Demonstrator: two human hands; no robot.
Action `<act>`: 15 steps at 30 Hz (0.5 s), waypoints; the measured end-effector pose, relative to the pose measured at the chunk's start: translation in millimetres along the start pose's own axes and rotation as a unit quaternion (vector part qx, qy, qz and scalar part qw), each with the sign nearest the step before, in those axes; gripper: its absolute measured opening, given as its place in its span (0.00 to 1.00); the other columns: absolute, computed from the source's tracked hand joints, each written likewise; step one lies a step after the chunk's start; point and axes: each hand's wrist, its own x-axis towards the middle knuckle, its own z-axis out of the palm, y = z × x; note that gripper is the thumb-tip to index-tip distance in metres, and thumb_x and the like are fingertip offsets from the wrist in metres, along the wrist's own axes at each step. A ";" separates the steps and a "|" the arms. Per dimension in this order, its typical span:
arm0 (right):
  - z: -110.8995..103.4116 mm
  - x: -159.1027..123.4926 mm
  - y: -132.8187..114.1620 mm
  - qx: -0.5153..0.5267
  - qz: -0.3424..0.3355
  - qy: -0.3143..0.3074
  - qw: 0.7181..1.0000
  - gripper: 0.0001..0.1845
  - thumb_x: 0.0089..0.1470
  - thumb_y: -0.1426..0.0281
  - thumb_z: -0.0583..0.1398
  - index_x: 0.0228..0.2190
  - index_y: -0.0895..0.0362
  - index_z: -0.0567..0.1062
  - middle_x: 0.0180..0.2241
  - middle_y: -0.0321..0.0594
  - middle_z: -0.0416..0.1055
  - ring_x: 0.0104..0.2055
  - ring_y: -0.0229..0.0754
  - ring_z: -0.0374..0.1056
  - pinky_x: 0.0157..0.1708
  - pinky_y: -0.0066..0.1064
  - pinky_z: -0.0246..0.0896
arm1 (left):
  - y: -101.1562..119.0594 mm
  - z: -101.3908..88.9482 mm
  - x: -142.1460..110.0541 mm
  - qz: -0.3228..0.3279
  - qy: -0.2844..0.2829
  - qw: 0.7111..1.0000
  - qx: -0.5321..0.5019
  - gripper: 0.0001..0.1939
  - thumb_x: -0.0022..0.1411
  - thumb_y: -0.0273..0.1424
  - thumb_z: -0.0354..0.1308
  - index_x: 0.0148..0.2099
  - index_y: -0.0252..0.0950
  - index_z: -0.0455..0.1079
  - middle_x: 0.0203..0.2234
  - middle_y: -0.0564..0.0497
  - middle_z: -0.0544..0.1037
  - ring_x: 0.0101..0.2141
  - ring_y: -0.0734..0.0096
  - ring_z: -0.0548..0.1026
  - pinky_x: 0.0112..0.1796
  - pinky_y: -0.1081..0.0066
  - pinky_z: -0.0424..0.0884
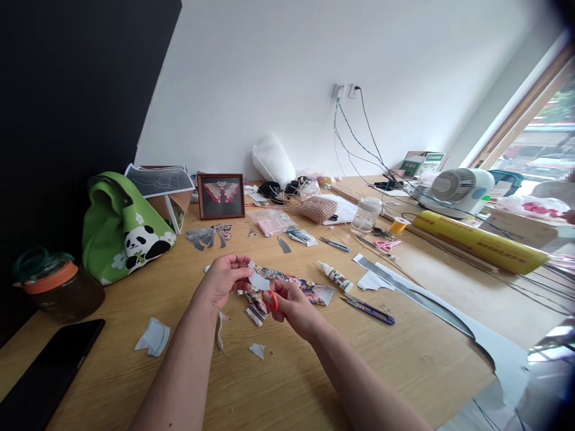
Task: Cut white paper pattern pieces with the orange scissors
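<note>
Over the middle of the wooden table, my left hand (227, 278) pinches a small curved white piece (259, 279), paper or stiff lining. My right hand (290, 304) is closed round the orange handle of a pair of scissors (273, 299); their blades are mostly hidden at the lower edge of the white piece. Beneath and behind both hands lies flower-patterned fabric (321, 292), partly covered by them. A glue bottle (336, 276) rests on its side to the right, near purple-handled thread snips (371, 310). White scraps (154, 336) lie nearer me.
At left are a black phone (51, 374), an orange-lidded jar (56, 284) and a green panda bag (126, 230). Grey cut strips (209, 236) and a framed picture (221, 196) stand behind. To the right are a long curved ruler (415, 290), a yellow roll (480, 242) and a fan (460, 191).
</note>
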 end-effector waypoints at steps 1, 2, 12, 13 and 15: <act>0.0 -0.1 -0.2 -0.002 0.001 0.001 1.000 0.23 0.43 0.55 0.67 0.21 0.58 0.64 0.18 0.31 0.64 0.15 0.27 0.50 0.16 0.24 0.38 | -0.2 0.1 0.0 0.000 -0.003 1.000 0.000 0.09 0.47 0.16 0.60 0.34 0.29 0.69 0.22 0.51 0.74 0.19 0.78 0.71 0.18 0.77 0.71; 0.0 -0.3 -0.4 -0.004 0.001 0.001 1.000 0.23 0.43 0.55 0.67 0.21 0.58 0.64 0.18 0.31 0.64 0.15 0.27 0.50 0.16 0.24 0.38 | -0.3 0.3 0.0 0.000 -0.005 1.000 -0.001 0.09 0.47 0.16 0.60 0.34 0.29 0.69 0.22 0.51 0.74 0.19 0.77 0.71 0.18 0.77 0.71; 0.4 -1.3 -1.7 -0.008 -0.003 -0.005 1.000 0.23 0.44 0.54 0.65 0.22 0.59 0.64 0.19 0.32 0.63 0.16 0.27 0.51 0.17 0.24 0.42 | -1.8 0.7 2.3 -0.005 -0.012 1.000 -0.009 0.10 0.48 0.16 0.59 0.35 0.29 0.69 0.22 0.51 0.75 0.20 0.76 0.73 0.20 0.76 0.72; 0.4 -1.3 -1.8 -0.008 -0.003 -0.005 1.000 0.23 0.44 0.54 0.65 0.22 0.59 0.64 0.19 0.32 0.63 0.16 0.27 0.51 0.17 0.24 0.42 | -2.0 0.5 2.3 -0.005 -0.012 1.000 -0.009 0.10 0.48 0.15 0.59 0.35 0.29 0.69 0.22 0.51 0.75 0.20 0.76 0.73 0.20 0.76 0.72; 0.5 -1.3 -2.1 -0.010 -0.003 -0.004 1.000 0.23 0.44 0.54 0.65 0.22 0.58 0.64 0.19 0.31 0.63 0.16 0.27 0.51 0.17 0.24 0.41 | -2.4 0.0 2.2 -0.005 -0.009 1.000 -0.010 0.10 0.48 0.15 0.59 0.34 0.29 0.69 0.21 0.51 0.75 0.20 0.76 0.73 0.20 0.76 0.72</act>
